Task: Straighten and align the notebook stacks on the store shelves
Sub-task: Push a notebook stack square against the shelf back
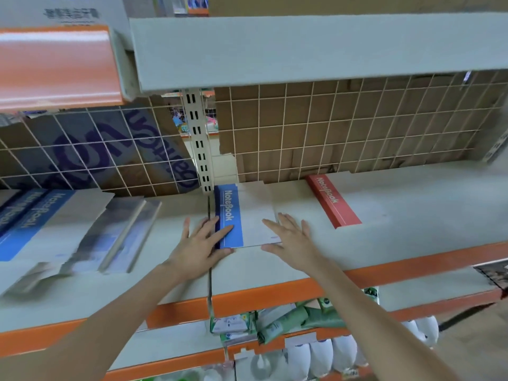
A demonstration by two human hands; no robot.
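The grey shelf (412,204) carried a blue notebook stack (233,215), a red one (334,202), and blurred, seemingly skewed notebooks (68,229) at left.

The blue-spined notebook (233,215) and the red-spined notebook (331,200) have smooth, matt paper covers. The shelf board (412,215) looks like matt grey painted metal with a glossier orange front edge (275,295). Behind it, rough brown corrugated cardboard (357,127) sits against a thin, pale-coated wire grid (302,138).

"NoteBook" on blue notebook (228,215), red notebook (331,200).
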